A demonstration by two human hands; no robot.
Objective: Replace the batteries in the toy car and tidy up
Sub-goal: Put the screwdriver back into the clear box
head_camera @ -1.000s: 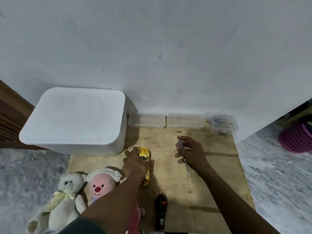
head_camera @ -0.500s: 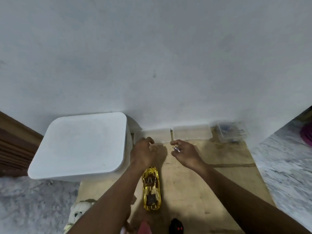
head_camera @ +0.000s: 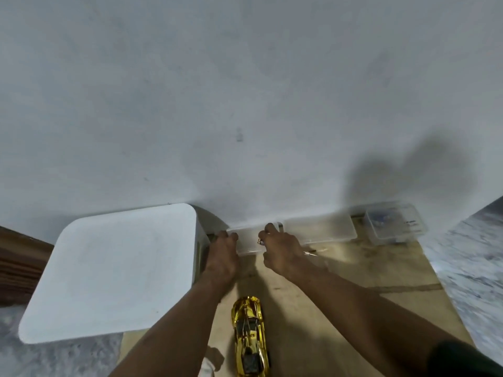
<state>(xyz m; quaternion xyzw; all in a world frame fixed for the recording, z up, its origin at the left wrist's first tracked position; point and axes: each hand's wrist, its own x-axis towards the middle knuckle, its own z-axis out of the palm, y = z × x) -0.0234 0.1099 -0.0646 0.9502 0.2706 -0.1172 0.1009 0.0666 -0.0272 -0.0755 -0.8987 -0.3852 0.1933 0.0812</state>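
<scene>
Head: left hand, right hand, box ends

A flat clear plastic box against the wall is gripped at its left end by the left hand. Its right end is touched by the right hand, in which a thin metal screwdriver is held. A shiny gold toy car is seen on the wooden counter nearer than the box, and a large white lidded plastic bin to the box's left.

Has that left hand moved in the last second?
Yes. The left hand left the shiny gold toy car and went forward to the clear flat plastic box against the wall, beside the white lidded bin.
</scene>
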